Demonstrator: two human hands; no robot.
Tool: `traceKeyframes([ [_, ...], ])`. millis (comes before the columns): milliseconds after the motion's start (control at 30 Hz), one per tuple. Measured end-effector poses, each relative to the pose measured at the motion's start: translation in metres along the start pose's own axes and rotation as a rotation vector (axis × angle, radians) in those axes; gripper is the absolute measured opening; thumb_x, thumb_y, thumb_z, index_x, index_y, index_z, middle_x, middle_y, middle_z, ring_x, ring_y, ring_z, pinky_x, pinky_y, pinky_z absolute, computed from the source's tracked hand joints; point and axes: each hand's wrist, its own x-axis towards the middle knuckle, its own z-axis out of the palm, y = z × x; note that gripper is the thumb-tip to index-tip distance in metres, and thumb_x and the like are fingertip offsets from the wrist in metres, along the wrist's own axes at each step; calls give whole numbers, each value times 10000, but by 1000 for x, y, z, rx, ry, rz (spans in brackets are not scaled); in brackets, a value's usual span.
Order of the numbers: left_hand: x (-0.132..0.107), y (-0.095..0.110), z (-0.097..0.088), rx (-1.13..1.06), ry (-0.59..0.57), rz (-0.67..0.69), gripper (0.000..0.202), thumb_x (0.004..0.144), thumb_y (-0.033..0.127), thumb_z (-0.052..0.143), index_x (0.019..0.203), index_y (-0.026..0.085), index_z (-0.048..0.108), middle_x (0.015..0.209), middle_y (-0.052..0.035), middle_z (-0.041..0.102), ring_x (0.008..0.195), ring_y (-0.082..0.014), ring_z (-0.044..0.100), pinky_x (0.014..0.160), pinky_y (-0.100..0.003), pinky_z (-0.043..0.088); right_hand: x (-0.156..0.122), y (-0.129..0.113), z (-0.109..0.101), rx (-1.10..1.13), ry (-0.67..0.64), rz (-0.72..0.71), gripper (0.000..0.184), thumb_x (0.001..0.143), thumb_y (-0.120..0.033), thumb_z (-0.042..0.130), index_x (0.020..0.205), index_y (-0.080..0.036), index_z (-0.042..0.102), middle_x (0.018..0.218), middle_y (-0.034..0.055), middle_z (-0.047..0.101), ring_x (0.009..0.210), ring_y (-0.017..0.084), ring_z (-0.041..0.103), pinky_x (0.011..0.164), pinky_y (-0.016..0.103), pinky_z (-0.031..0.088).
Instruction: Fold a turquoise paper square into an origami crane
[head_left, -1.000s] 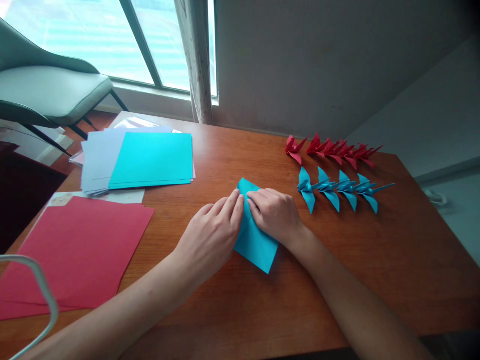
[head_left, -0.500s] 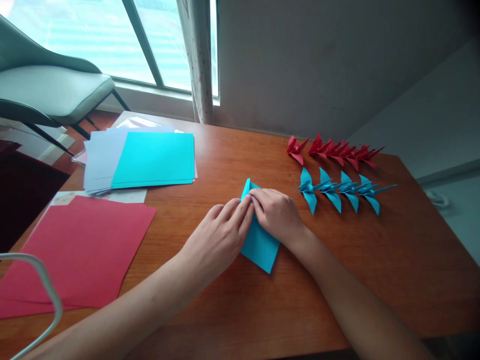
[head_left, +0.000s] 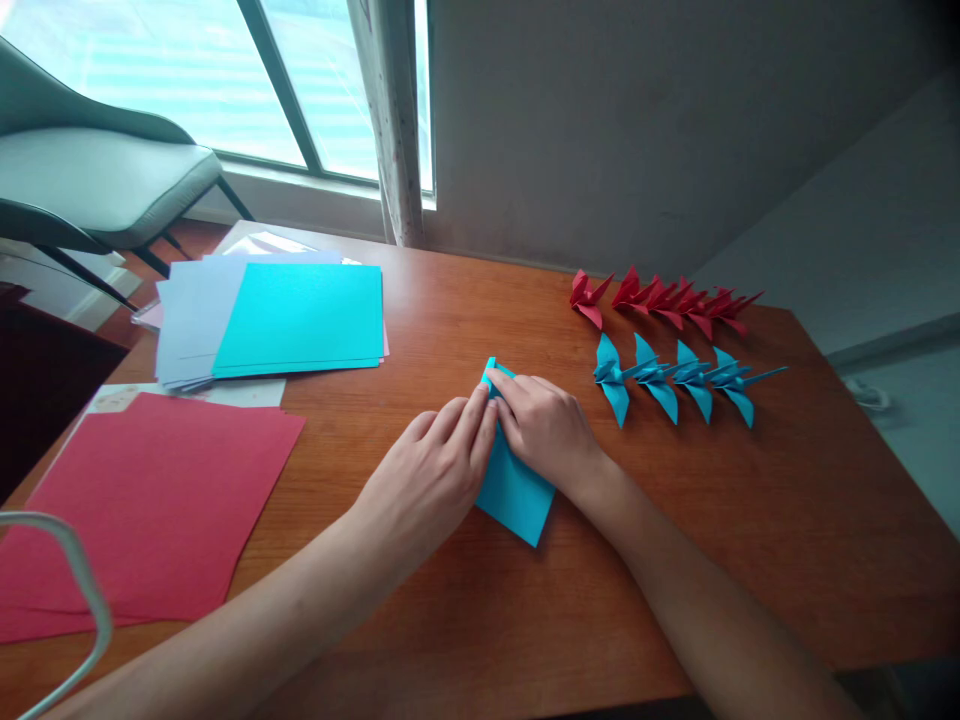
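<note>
The folded blue paper [head_left: 517,490] is lying mid-counter [head_left: 465,620]. By appearance, a flap is being creased at its far tip. The left hand [head_left: 435,470] and right hand [head_left: 547,430] are pressing it flat, fingers nearly straight, fingertips meeting, gripping nothing. A sharp crease is calling for aligned edges. Blue cranes [head_left: 675,380] are lying to the right.

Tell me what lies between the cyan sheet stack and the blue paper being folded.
Only bare wooden table separates stack and paper, per the head view.
</note>
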Motion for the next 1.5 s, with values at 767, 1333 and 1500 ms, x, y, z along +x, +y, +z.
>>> traceKeyframes([
  [767,-2,6,-1,-96,152,-97,451,939,173,494,1369,57,568,1391,-147,630,1125,-265,664,832,-365,561,0,0,2,0,16,8,453,1002,-243,404,1433,-159,516,1111,115,726,983,273,660,832,369,513],
  [1333,1,0,2,-3,89,-170,491,945,94,403,1409,-4,529,1469,-218,542,1288,-311,589,927,-403,548,2,2,10,159,129,3,446,961,-192,475,1387,-69,526,1070,144,732,929,257,681,859,385,547],
  [1500,1,1,4,-11,84,-126,495,966,116,373,1427,2,510,1508,-204,502,1353,-307,535,981,-399,527,1,2,11,182,130,-7,450,958,-186,465,1393,-89,527,1084,140,728,945,254,675,877,385,540],
])
